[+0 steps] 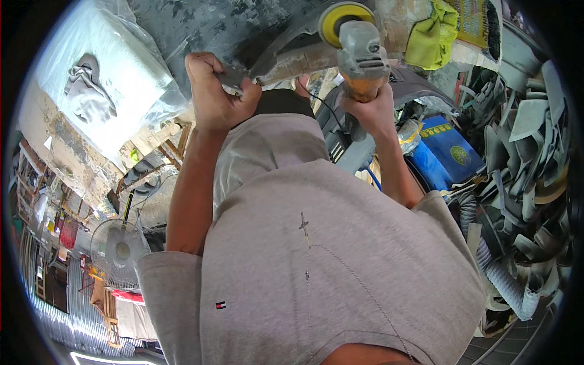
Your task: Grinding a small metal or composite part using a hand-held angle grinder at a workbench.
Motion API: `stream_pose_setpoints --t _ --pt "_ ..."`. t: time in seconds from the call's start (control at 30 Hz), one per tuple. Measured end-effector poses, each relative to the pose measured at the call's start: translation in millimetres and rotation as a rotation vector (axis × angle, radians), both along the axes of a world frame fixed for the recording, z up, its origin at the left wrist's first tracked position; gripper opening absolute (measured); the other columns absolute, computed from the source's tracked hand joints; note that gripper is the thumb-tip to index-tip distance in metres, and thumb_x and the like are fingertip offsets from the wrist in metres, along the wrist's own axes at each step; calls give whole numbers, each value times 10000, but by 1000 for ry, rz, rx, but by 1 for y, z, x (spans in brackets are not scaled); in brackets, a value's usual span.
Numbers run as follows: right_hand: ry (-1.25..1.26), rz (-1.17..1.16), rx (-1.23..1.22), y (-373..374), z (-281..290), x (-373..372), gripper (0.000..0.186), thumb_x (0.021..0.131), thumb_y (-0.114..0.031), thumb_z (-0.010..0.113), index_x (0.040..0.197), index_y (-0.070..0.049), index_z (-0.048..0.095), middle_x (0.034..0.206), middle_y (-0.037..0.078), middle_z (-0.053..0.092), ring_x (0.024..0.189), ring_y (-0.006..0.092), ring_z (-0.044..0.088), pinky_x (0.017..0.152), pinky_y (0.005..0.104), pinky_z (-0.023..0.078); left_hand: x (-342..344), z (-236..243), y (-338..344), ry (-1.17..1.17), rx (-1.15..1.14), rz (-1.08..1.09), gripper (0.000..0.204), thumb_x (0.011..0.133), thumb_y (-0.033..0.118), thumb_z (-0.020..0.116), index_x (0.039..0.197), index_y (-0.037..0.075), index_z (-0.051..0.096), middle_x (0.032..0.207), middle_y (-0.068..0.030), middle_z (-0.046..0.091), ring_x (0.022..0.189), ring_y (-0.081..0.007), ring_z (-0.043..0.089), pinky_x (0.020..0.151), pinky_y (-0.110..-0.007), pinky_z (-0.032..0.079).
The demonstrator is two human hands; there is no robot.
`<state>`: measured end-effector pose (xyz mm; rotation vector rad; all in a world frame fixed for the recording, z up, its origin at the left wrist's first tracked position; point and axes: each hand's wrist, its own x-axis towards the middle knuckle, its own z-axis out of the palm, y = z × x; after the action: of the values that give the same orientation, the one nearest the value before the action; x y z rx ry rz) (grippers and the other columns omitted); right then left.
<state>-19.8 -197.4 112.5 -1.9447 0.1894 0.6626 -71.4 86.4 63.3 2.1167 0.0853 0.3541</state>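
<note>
My left hand (219, 97) is closed round a small flat grey piece (232, 75) at the edge of a dark, dust-streaked work surface (201, 24). My right hand (371, 112) grips the orange-and-grey body of a handheld power sander (364, 58), whose round yellow pad (333, 24) sits over the surface. A dark cord hangs just left of my right hand. A crumpled yellow-green cloth (429, 36) lies on the worktop to the sander's right.
Plastic sheeting (121, 91) with a grey cloth (85, 91) covers the left worktop. A standing fan (121, 249) is below it. On the right are a blue package (444, 149), a ribbed hose (505, 280) and heaps of grey offcuts (526, 128).
</note>
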Motion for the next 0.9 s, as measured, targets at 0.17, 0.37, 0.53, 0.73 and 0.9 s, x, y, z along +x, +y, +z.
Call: stream_pose_setpoints --t 0.17,0.37,0.53,0.73,0.9 --pt "81 -106 20 -3 9 -8 379 637 -56 780 994 5 666 903 31 688 798 127 646 741 283 519 1 0 -4 -15 23 2 400 649 59 640 951 22 381 912 -104 371 814 -221 413 717 -349 427" --pt "-17 8 5 -1 -6 -13 393 633 -43 774 1007 4 662 900 33 684 803 126 647 748 285 523 -2 3 -6 -2 12 -6 421 636 59 654 956 18 383 922 -112 379 822 -233 419 724 -354 424" --pt "14 -46 -29 -4 -12 -5 397 636 -41 769 1014 7 655 898 32 679 789 120 640 736 280 522 0 7 -9 -3 38 -3 433 631 65 664 953 10 380 920 -116 377 815 -244 411 728 -369 417" --pt "-47 -84 -62 -10 -14 -8 398 641 -39 761 1020 4 649 888 25 671 771 120 633 713 275 519 -2 5 -9 -4 23 8 426 641 71 667 945 0 377 914 -116 373 809 -258 404 721 -373 414" --pt "-104 -25 -6 5 -9 -21 382 641 -37 755 1008 -2 652 910 29 668 804 113 629 730 274 518 -1 4 -10 -10 -8 2 423 643 60 670 952 2 386 910 -115 376 799 -259 414 699 -363 413"
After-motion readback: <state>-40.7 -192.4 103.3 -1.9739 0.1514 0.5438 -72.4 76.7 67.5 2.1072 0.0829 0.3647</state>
